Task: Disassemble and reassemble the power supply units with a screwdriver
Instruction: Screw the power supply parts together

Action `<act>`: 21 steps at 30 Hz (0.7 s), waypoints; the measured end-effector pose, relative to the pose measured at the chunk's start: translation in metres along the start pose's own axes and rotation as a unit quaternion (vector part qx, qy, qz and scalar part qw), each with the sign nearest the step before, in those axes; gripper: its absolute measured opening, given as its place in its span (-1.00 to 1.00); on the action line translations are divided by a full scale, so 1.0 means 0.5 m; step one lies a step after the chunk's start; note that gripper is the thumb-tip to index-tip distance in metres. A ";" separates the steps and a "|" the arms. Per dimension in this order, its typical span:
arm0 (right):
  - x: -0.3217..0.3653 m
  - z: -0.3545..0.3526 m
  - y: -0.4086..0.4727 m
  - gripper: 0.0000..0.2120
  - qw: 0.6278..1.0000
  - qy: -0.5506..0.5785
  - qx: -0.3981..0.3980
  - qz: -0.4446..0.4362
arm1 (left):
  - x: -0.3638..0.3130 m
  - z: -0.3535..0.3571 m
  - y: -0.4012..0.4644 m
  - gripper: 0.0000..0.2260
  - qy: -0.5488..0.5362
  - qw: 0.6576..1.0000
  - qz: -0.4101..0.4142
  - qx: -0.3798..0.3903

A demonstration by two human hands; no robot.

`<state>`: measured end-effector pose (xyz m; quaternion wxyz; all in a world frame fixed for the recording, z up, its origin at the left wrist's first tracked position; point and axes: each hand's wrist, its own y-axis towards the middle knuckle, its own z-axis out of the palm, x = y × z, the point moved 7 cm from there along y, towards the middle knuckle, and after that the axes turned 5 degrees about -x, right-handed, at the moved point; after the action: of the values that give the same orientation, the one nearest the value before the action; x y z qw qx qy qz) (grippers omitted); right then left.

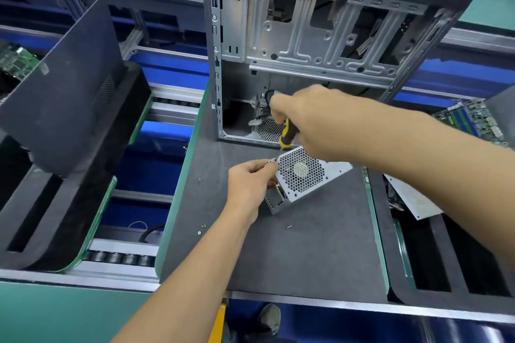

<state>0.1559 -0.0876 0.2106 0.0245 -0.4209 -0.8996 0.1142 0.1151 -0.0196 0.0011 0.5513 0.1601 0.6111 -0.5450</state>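
A silver power supply unit with a honeycomb fan grille lies tilted on the dark grey mat. My left hand grips its left corner, fingers curled at the edge. My right hand holds a yellow-and-black screwdriver upright, its tip at the unit's upper left corner beside my left fingers. Behind stands an open computer case; another grille shows inside its lower bay.
Loose screws lie on the mat, more at the left. A black side panel leans at the left. Circuit boards sit at the right and far left. Black foam trays flank the mat. A white sheet lies to the right.
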 end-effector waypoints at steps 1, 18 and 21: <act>0.008 -0.010 -0.001 -0.81 0.999 -0.022 -0.028 -0.023 | 0.002 0.000 -0.001 -0.91 -0.001 1.000 -0.002 0.000; -0.103 -0.018 -0.017 -0.67 0.995 0.041 -0.090 0.013 | -0.010 -0.086 0.017 -0.86 0.082 0.993 0.048 0.065; -0.148 -0.017 -0.037 -0.68 0.984 0.105 -0.141 0.039 | 0.005 -0.150 -0.005 -0.90 0.369 0.902 0.221 0.038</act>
<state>0.1911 -0.1539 0.2269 0.0545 -0.4646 -0.8820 -0.0576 0.0745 0.0415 -0.0150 0.3859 0.5015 0.6984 -0.3345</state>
